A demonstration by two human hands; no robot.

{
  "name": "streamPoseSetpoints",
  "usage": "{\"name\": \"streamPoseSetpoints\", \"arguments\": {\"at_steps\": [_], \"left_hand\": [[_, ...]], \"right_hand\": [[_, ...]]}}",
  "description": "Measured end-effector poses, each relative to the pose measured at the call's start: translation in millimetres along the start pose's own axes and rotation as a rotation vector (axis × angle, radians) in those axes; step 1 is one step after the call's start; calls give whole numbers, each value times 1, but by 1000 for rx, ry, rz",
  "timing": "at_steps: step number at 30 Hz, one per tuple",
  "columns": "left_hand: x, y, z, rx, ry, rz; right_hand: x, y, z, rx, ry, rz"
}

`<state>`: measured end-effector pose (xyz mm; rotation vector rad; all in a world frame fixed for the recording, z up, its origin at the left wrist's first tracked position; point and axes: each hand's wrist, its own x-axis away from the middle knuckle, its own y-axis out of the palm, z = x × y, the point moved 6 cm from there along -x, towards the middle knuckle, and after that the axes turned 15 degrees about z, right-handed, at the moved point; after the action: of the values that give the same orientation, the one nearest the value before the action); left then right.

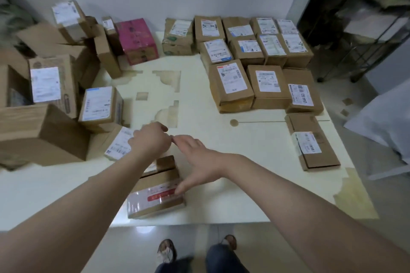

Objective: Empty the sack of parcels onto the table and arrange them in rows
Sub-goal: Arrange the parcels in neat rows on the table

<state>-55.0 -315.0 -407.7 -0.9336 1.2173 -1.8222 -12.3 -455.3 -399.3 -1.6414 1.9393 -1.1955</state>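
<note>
The right hand (197,162) is hovering low over the table (233,155) with its fingers straight and spread apart. Only its thumb is touching the top of the red-label parcel (153,197), which is lying flat just under and a little nearer than this hand, close to the near edge of the table. The hand is not closing round anything.

The left hand (150,139) is just beside the right one, their fingertips almost meeting. Its fingers are bending downward, and it is partly covering the white-label parcel (118,146), which is leaning tilted right under it. I cannot tell whether this hand is gripping that parcel or only reaching over it.

Further left of the left hand, a loose heap of parcels (53,95) is lying in disorder, some tilted, some on top of others. Beyond both hands, at the far side, a pink parcel (137,40) is standing. Far to the right of the right hand, brown parcels in rows (255,62) are sitting close together, labels up, and one single parcel (310,142) is lying apart, nearer than the rows.
</note>
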Motion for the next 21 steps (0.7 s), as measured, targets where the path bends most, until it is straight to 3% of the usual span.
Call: {"name": "streamPoseSetpoints", "arguments": {"at_steps": [4, 6, 10, 13, 16, 21], "left_hand": [[-5, -14, -69, 49, -117, 19], [-6, -12, -88, 96, -142, 6], [-6, -7, -85, 151, -15, 2], [-5, -11, -62, 314, 64, 85], [2, -17, -43, 304, 54, 192], [23, 4, -15, 344, 89, 73]], "right_hand": [[-15, 48, -31, 264, -96, -90], [-17, 50, -31, 220, -59, -26], [-12, 37, -20, 171, 31, 69], [-1, 29, -6, 152, 158, 138], [15, 15, 21, 98, 376, 262], [46, -2, 68, -156, 660, 579]]}}
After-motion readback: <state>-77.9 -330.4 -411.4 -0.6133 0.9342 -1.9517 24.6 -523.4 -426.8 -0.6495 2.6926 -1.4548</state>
